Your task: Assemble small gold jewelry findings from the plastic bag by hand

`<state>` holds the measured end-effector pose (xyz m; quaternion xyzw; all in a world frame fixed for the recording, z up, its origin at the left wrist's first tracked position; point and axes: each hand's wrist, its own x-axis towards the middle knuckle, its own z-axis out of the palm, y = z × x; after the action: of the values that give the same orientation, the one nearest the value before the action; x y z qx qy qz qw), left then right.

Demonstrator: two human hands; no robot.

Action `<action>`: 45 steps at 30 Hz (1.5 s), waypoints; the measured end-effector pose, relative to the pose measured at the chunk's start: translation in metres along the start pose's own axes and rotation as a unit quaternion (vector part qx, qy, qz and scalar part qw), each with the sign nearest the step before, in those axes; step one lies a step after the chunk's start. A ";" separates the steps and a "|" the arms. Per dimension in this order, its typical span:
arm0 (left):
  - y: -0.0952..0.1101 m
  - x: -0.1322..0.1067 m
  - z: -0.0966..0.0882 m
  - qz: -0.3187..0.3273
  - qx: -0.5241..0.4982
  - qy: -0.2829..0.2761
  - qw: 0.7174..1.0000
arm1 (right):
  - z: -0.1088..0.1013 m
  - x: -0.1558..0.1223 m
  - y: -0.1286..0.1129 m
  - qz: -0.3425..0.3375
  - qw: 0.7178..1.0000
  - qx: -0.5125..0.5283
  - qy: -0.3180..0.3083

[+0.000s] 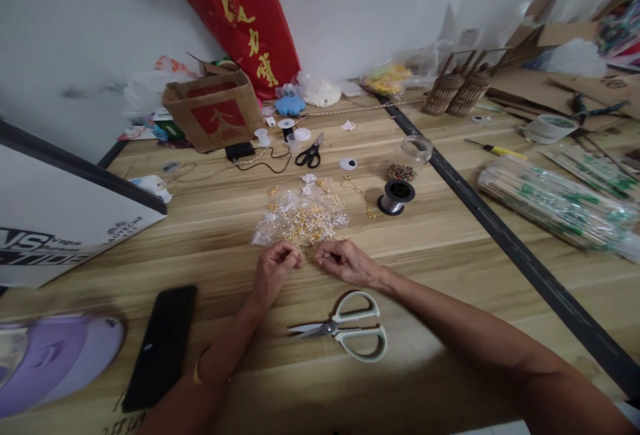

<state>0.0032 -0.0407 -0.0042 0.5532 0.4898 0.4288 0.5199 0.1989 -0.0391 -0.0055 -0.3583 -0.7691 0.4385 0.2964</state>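
working side by side, the left hand (277, 268) and the right hand (349, 262) are over the surface (225, 248), at the near edge of the pile of small gold and silver pieces (307, 222), which lies among clear plastic bags (263, 230). the fingers of both hands are curled inward, but i cannot tell if they are clamped on something, because any piece there is too tiny to see. in my judgement, a piece could slip away and get lost in the pile if the pinch is too weak; also, a hand pulled back carelessly could knock the scissors (329, 328). the pile has no single direction. beside it, the gold chain (359, 192) has its long axis slanting from far left to near right, while the scissors point left.
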 end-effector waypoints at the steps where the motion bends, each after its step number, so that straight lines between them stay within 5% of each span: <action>1: 0.001 0.000 0.001 -0.009 -0.013 0.002 1.000 | 0.001 0.000 0.000 -0.001 1.000 0.001 -0.001; 8: -0.003 0.000 0.002 -0.073 -0.084 -0.030 0.993 | 0.003 0.001 0.002 -0.001 1.000 0.002 0.004; 28: -0.011 0.001 -0.002 -0.106 -0.136 -0.086 0.981 | 0.002 0.001 0.008 0.017 0.999 -0.014 0.027; 39: -0.012 0.002 -0.001 -0.092 -0.110 -0.086 0.986 | 0.002 0.001 0.009 0.018 0.999 -0.019 0.028; 45: -0.010 -0.002 0.000 0.010 0.033 -0.082 0.996 | 0.001 0.002 0.003 0.009 1.000 -0.018 0.003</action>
<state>0.0022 -0.0427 -0.0136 0.6083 0.4534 0.3708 0.5356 0.1982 -0.0370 -0.0082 -0.3718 -0.7726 0.4264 0.2882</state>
